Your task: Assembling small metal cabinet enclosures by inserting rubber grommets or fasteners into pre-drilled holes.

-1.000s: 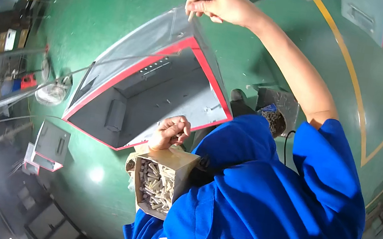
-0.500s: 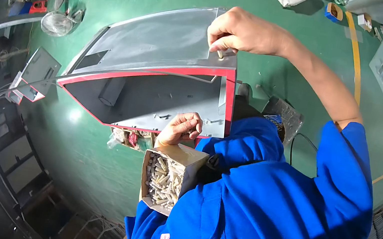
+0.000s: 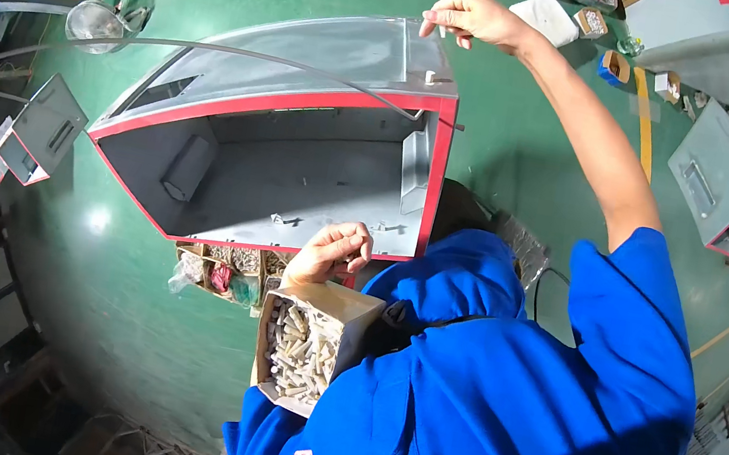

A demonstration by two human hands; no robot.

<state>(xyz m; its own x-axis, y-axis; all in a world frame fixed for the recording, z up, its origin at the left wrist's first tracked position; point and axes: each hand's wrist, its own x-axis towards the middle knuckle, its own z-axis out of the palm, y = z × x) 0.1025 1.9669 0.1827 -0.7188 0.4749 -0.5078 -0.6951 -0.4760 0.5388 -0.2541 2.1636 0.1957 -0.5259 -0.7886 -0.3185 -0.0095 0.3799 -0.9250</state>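
A grey metal cabinet with a red-edged opening (image 3: pixel 436 172) lies before me. Over its far right corner, my right hand (image 3: pixel 476 20) pinches a small pale peg-like plug (image 3: pixel 441 32). Another pale plug (image 3: pixel 429 77) stands upright on the top panel, closer to me. My left hand (image 3: pixel 332 251) is at the opening's lower edge, its fingers curled; whatever is inside them is hidden. Against my body, my left arm cradles an open cardboard box (image 3: pixel 352 303) full of similar pale plugs (image 3: pixel 300 352).
A thin grey hose or cable (image 3: pixel 249 54) arches across the cabinet. Beneath the cabinet sits a divided tray of small parts (image 3: pixel 248 259). Similar grey cabinets stand at left (image 3: pixel 48 131) and right (image 3: pixel 720 176). A fan (image 3: pixel 94 26) is at the far left; small boxes (image 3: pixel 592 23) lie far right.
My right hand has moved away from the nearer plug, which now stands free on the panel, to the far corner. My left hand stays curled by the box. The view has shifted slightly.
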